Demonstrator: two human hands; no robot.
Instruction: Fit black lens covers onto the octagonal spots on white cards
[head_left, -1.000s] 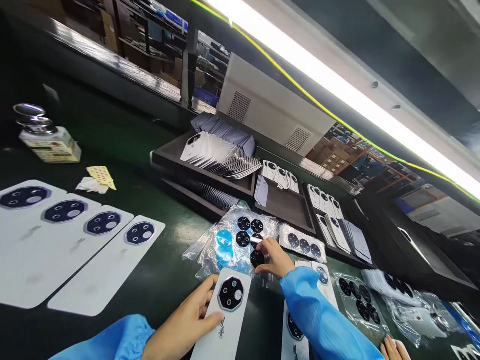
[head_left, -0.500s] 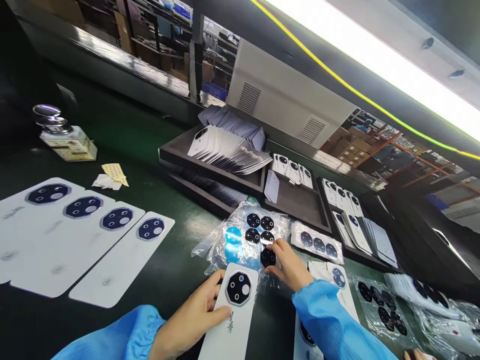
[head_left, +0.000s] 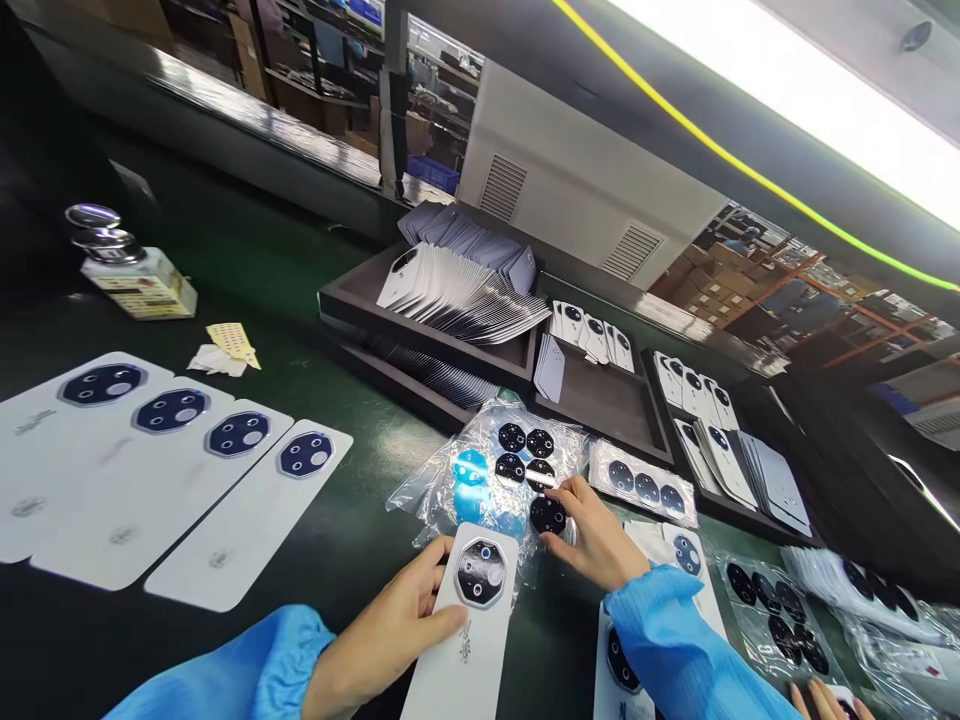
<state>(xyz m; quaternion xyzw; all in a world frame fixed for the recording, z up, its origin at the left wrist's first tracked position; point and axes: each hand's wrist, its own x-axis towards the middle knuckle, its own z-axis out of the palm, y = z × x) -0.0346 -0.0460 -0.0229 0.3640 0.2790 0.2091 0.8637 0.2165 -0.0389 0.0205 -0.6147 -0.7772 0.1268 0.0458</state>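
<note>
My left hand [head_left: 394,630] grips the left side of a white phone back cover [head_left: 456,665], thumb on its face. An octagonal camera ring with a black insert [head_left: 480,572] sits near the cover's top end. My right hand [head_left: 600,540] pinches a round black camera lens cover [head_left: 548,515] by its right edge, thumb below and fingers above. This disc is just right of the held cover, over the edge of a clear plastic bag [head_left: 427,480]. Several similar black discs [head_left: 511,437] and some blue film [head_left: 470,468] lie on the bag.
More white back covers [head_left: 247,515] lie side by side at left. A pump bottle [head_left: 139,283] stands behind them. Dark trays [head_left: 600,405] with covers line the back, and bagged discs [head_left: 776,600] lie at right. Another person's hand [head_left: 821,700] shows at bottom right.
The pinched lens cover has shifted slightly right and shows more of its face. The held back cover has tilted a little, its black insert now catching glare. The other person's hand shows more.
</note>
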